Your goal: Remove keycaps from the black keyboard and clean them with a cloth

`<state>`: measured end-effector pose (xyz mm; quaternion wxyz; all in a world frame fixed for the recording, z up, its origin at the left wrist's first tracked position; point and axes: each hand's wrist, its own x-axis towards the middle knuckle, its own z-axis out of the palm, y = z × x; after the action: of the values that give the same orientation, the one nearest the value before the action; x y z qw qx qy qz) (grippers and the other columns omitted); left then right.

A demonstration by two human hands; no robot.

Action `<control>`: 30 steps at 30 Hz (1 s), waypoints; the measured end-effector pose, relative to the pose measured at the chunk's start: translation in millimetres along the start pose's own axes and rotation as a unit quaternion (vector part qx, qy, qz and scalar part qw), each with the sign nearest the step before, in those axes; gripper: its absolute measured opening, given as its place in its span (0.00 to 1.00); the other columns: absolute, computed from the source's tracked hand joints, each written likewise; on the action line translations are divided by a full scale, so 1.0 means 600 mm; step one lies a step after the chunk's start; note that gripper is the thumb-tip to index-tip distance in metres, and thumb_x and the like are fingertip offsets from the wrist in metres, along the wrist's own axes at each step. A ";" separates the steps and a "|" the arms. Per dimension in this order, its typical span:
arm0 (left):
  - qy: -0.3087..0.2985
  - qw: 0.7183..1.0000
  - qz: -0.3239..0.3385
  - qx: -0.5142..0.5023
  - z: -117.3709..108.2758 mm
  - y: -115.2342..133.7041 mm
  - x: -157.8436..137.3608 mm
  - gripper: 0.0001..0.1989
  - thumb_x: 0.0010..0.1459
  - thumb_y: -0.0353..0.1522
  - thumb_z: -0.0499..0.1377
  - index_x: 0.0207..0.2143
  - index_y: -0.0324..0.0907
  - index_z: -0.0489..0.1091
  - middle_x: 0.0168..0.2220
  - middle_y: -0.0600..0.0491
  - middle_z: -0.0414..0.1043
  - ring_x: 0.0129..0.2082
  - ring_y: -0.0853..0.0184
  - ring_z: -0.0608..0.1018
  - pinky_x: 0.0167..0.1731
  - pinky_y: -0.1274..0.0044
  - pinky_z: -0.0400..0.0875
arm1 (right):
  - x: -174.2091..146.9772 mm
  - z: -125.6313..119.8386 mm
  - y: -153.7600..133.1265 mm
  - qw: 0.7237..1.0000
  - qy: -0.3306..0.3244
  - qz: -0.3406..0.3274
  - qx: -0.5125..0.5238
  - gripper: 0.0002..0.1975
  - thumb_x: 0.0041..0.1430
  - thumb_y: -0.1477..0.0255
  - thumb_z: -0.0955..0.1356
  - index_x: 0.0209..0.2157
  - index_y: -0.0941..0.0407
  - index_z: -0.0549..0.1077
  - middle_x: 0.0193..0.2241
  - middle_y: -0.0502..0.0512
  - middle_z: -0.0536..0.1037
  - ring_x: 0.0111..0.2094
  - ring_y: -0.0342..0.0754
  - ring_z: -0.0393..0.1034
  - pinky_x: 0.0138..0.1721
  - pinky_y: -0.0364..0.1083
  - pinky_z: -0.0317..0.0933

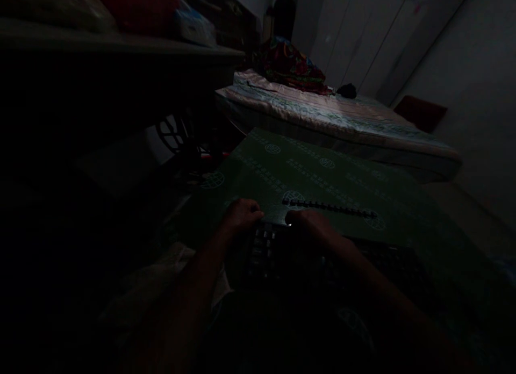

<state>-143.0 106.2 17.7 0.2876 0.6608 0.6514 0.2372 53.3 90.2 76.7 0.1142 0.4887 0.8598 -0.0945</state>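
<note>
A dark keyboard [264,250] lies on a green board [314,175] printed with pale globes and lettering. Beyond it stretches a row of small black pieces that look like keycaps [330,206]. My left hand [242,215] is at the keyboard's far left corner, its fingers curled and pressed together. Over the keyboard's far edge, my right hand [310,228] is closed, with a small bright spot by its fingertips. Dim light hides what either hand may hold. My right forearm covers the middle of the keyboard.
A pale crumpled cloth [181,256] lies by my left forearm. Behind the board stands a bed [342,116] with a bundled patterned blanket [290,67]. At the left is a dark table [121,46] with bags on top, and a spoked wheel [169,135] below.
</note>
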 end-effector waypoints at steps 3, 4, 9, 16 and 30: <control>-0.003 1.000 -0.007 0.003 -0.001 0.004 -0.003 0.11 0.46 0.36 0.56 0.27 0.38 0.74 0.28 0.51 0.75 0.29 0.66 0.74 0.28 0.77 0.65 | 0.010 -0.003 -0.017 0.999 0.024 -0.025 0.023 0.15 0.57 0.74 0.61 0.46 0.55 0.70 0.38 0.60 0.78 0.39 0.51 0.73 0.28 0.42 0.55; -0.003 1.000 -0.009 0.002 -0.002 0.005 -0.003 0.11 0.46 0.35 0.56 0.27 0.38 0.74 0.27 0.51 0.75 0.29 0.66 0.74 0.28 0.77 0.64 | 0.015 -0.005 -0.027 0.999 0.028 -0.034 0.032 0.15 0.58 0.74 0.61 0.46 0.55 0.70 0.38 0.59 0.78 0.39 0.50 0.73 0.28 0.41 0.55; -0.006 1.000 -0.003 -0.009 0.001 0.004 -0.005 0.10 0.46 0.33 0.56 0.26 0.37 0.74 0.26 0.52 0.74 0.29 0.66 0.74 0.27 0.78 0.64 | 0.029 -0.012 -0.050 0.997 0.018 -0.060 0.042 0.15 0.59 0.75 0.60 0.47 0.57 0.68 0.40 0.61 0.77 0.39 0.49 0.73 0.28 0.41 0.54; -0.002 1.000 -0.003 0.007 -0.002 0.005 -0.003 0.09 0.45 0.32 0.56 0.25 0.37 0.74 0.26 0.52 0.74 0.29 0.66 0.74 0.28 0.78 0.65 | 0.036 -0.017 -0.059 0.996 0.019 -0.055 0.062 0.14 0.58 0.76 0.60 0.44 0.57 0.71 0.36 0.59 0.78 0.35 0.47 0.73 0.27 0.41 0.53; 0.043 0.995 -0.080 0.034 -0.008 0.003 -0.001 0.14 0.47 0.36 0.56 0.30 0.37 0.76 0.31 0.47 0.77 0.30 0.64 0.76 0.28 0.78 0.66 | 0.009 -0.031 0.000 0.999 -0.023 0.023 -0.020 0.10 0.55 0.76 0.63 0.34 0.60 0.76 0.33 0.61 0.79 0.33 0.48 0.73 0.25 0.40 0.52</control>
<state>-145.0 106.2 22.6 0.2546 0.6055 0.7213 0.2197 48.3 99.8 92.9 0.1460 0.5035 0.8472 -0.0857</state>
